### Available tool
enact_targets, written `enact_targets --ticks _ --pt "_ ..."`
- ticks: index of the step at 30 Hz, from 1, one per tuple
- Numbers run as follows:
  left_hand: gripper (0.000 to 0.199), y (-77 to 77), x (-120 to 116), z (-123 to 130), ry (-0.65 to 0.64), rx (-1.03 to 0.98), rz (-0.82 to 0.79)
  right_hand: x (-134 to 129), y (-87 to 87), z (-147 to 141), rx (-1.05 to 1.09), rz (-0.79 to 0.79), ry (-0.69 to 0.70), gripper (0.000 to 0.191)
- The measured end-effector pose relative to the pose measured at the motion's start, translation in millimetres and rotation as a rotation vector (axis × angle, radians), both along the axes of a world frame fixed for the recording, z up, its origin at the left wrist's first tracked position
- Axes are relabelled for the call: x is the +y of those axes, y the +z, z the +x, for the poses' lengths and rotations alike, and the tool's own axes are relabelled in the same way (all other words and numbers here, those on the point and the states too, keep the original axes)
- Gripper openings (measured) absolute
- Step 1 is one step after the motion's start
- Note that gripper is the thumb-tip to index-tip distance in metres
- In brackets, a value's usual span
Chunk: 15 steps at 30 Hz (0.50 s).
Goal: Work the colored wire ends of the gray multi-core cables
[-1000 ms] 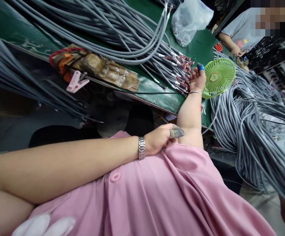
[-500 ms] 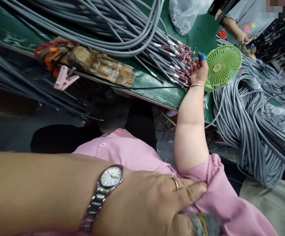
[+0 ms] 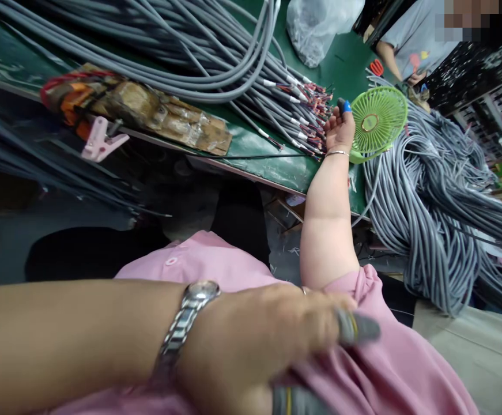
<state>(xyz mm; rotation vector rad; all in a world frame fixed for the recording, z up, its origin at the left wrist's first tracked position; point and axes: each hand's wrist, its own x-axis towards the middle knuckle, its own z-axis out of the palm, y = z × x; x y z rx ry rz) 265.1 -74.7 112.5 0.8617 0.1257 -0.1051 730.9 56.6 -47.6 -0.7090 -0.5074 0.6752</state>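
Observation:
My left hand (image 3: 251, 334), wearing a metal watch (image 3: 203, 291) and grey finger covers, reaches across my body. It lies over the pink right sleeve (image 3: 389, 346). Its index finger and thumb are stretched apart with sleeve fabric behind them; motion smears the hand, and its other fingers are partly hidden. My right arm stretches out to the green table. There my right hand (image 3: 339, 131) rests palm up, fingers loosely curled, a blue cover on one fingertip, with nothing visible in it. It lies between stripped cable ends (image 3: 313, 124) and a green fan (image 3: 374, 124).
Grey cables (image 3: 168, 46) lie in a bundle across the table, and more cables (image 3: 423, 213) hang over its right edge. A taped wooden block (image 3: 164, 115) with a pink clip (image 3: 104, 140) sits at the front edge. Behind are a plastic bag (image 3: 315, 29), red-handled scissors (image 3: 376, 67) and another person (image 3: 419, 40).
My left hand has shifted on the sleeve; its bunched fingers have straightened, and index finger and thumb now stand apart. The view has moved slightly right. My right hand stays by the fan.

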Motion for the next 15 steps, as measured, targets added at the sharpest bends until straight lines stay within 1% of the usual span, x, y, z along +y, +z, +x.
enact_targets --ticks 2,3,5,7,9,11,13,15 --pt "0.057 -8.1 2 9 -0.074 -0.018 -0.01 -3 7.0 -8 -0.106 -0.26 -0.132 0.047" --pt "0.059 -13.9 2 14 -0.085 -0.018 -0.024 -5 10.2 -13 -0.162 -0.331 -0.181 0.048" --pt "0.062 -27.5 0 26 -0.076 0.014 -0.05 -7 14.7 -20 -0.254 -0.385 -0.237 0.047" --pt "0.063 -41.7 -4 38 -0.078 0.06 -0.002 -7 16.3 -24 -0.31 -0.385 -0.258 0.045" --pt "0.061 -54.0 -8 49 -0.068 0.056 0.143 -6 17.4 -29 -0.322 -0.376 -0.273 0.042" --pt "0.054 -62.6 -10 59 -0.02 -0.014 0.329 -5 21.1 -34 -0.297 -0.38 -0.289 0.038" --pt "0.044 -67.7 -10 66 0.04 -0.082 0.488 -6 27.8 -42 -0.264 -0.398 -0.287 0.035" --pt "0.045 -69.9 -5 69 0.061 -0.14 0.602 -10 34.5 -48 -0.262 -0.408 -0.27 0.034"
